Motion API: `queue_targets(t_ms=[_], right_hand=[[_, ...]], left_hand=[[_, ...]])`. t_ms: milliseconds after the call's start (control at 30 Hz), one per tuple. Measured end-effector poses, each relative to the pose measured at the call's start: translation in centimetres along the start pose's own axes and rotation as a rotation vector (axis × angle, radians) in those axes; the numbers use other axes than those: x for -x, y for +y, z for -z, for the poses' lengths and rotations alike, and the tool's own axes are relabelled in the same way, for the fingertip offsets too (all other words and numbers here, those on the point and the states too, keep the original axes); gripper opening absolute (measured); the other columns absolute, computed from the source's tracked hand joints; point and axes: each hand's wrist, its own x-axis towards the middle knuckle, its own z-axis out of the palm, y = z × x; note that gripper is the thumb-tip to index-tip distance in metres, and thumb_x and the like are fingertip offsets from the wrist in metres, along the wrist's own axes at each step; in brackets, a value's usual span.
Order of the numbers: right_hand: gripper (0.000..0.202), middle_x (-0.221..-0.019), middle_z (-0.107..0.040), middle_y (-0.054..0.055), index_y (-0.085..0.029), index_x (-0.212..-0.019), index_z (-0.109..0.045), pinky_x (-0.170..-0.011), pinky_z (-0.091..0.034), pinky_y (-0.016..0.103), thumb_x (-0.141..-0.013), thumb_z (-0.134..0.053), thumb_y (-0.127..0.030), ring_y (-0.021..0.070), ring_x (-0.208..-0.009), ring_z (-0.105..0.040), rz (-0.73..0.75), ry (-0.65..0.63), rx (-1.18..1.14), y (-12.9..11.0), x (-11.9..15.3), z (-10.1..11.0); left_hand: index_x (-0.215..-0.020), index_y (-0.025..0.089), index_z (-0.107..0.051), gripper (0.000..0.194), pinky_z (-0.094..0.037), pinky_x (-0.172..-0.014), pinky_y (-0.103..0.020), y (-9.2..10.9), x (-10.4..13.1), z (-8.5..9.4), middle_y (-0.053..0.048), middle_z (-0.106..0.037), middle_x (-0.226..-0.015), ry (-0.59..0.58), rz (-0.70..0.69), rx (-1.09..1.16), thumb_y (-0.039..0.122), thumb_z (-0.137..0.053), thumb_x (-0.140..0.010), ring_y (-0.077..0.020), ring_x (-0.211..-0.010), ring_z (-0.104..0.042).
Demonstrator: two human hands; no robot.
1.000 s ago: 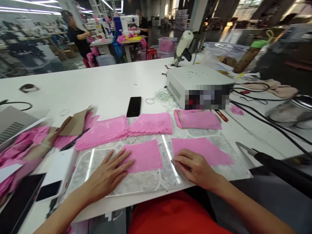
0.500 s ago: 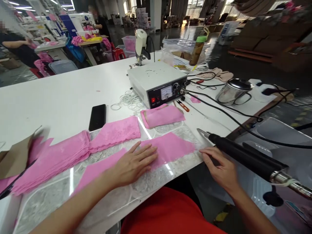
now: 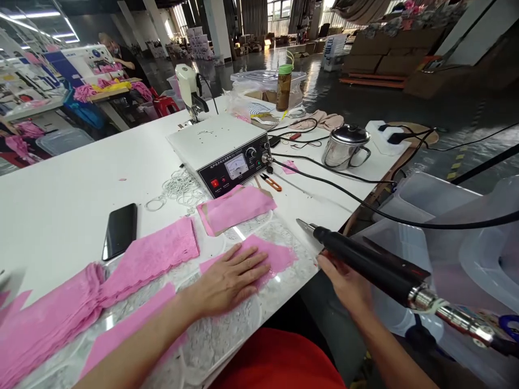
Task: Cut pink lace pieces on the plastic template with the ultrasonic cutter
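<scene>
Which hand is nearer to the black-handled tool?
Right. The right hand is beside the black-handled tool, contact unclear; the left hand lies on pink fabric, farther left.

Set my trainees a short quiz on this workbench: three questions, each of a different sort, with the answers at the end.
1. True or false: the left hand lies palm-down on pink cloth.

2. Which thing has a green top?
A) mug
B) bottle
C) phone

3. Which hand is nearer the black tool?

Key:
1. True.
2. B.
3. The right hand, just below the tool in this view; whether it grips it cannot be told.
</scene>
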Motion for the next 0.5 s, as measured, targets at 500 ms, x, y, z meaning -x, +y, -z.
queue_targets(t_ms=[500], right_hand=[[0.014, -0.091, -0.069, 0.005, -0.022, -0.092, -0.066, -0.086, -0.057, 0.035, -0.089, -0.053, -0.018, 0.0193, -0.087, -0.068, 0.109, -0.16, 0.089, -7.2, -3.6, -2.0]], left_hand=[[-0.151, 0.028, -0.029, 0.052, -0.013, -0.121, -0.047, 0.0, 0.0, 0.2, -0.003, -0.034, -0.155, -0.003, -0.022, -0.03, 0.037, -0.041, -0.101, -0.0243, -0.146, -0.025]])
